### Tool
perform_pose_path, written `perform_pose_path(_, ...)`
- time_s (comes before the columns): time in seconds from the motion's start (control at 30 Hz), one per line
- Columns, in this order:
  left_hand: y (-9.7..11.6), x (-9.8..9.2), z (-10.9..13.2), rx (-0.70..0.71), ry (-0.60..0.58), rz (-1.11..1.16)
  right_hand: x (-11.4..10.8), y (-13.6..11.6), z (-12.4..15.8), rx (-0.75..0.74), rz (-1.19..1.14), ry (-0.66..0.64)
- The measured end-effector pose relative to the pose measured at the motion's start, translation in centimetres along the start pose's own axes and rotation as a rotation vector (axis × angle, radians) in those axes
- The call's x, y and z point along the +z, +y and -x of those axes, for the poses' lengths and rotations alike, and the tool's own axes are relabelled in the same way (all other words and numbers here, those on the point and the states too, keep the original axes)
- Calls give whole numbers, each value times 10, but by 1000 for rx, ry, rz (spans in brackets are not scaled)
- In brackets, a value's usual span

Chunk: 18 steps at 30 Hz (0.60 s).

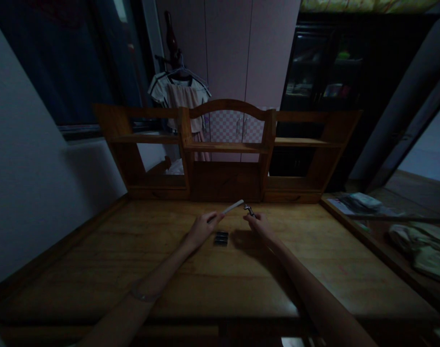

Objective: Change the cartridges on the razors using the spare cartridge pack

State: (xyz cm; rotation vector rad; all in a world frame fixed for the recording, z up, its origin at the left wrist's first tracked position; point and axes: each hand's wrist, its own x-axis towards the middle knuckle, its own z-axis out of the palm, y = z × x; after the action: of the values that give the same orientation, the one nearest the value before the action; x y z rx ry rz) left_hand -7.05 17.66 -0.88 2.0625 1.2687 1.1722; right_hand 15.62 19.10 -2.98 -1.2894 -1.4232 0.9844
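My left hand [202,228] is closed around the near end of a slim, pale, slightly curved stick [234,207]. Its far tip points right, towards a small shiny metal tool with a bent head [248,209]. That tool sits in the closed fingers of my right hand [260,224]. A small gap shows between stick tip and tool, both held above the wooden desk [205,284]. Below my hands lies a small dark pack with several ridged bars [221,238]. Dim light hides the exact kind of both held things.
A wooden shelf unit [227,147] with small drawers stands along the desk's back edge. On the left is a white wall [21,159]. To the right, a lower surface carries papers [360,203] and a crumpled cloth [422,246]. Clothes [184,94] hang behind the shelf.
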Motion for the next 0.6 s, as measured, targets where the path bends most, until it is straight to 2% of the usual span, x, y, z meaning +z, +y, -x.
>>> perform_pose_path(0.23, 4, 0, 2, 23, -52, 44, 0, -5, 2, -38, 40, 11)
perform_pose_path(0.4, 1, 1, 1, 5, -2, 30, 0, -7, 4, -54, 64, 13)
perform_pose_path(0.6, -1, 1, 0, 12, -23, 17, -1, -6, 3, -84, 119, 40)
